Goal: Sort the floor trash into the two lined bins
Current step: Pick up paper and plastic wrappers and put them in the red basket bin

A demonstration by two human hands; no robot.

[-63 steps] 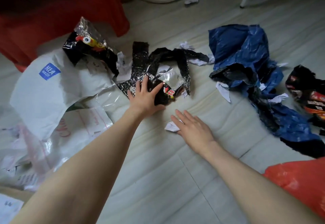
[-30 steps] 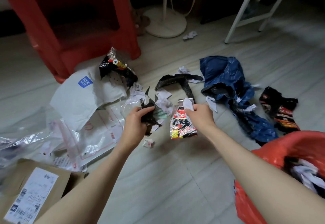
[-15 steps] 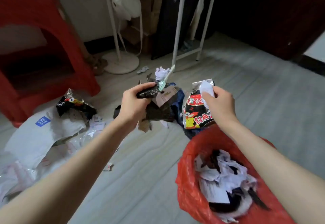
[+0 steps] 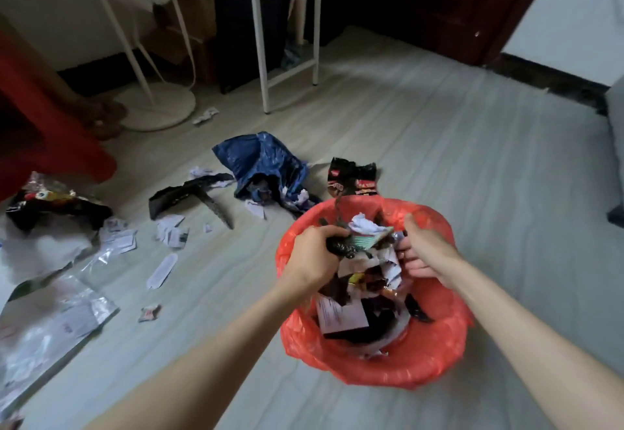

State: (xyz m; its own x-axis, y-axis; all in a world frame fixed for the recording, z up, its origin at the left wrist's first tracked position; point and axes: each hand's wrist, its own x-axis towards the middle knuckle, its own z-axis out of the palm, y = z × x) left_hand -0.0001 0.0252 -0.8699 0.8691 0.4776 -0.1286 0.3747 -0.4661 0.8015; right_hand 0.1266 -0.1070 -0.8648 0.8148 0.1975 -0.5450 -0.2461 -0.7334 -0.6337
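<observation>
Both hands [image 4: 315,257] inside red-lined bin [image 4: 371,367]

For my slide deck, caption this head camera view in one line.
Left hand grips crumpled black wrappers over the red-lined bin; right hand open beside them.

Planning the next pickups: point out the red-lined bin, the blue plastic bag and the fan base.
red-lined bin [image 4: 371,374]: head view, near rim of the red liner.
blue plastic bag [image 4: 261,159]: head view, middle of its crumpled top.
fan base [image 4: 162,108]: head view, flat white disc.
</observation>
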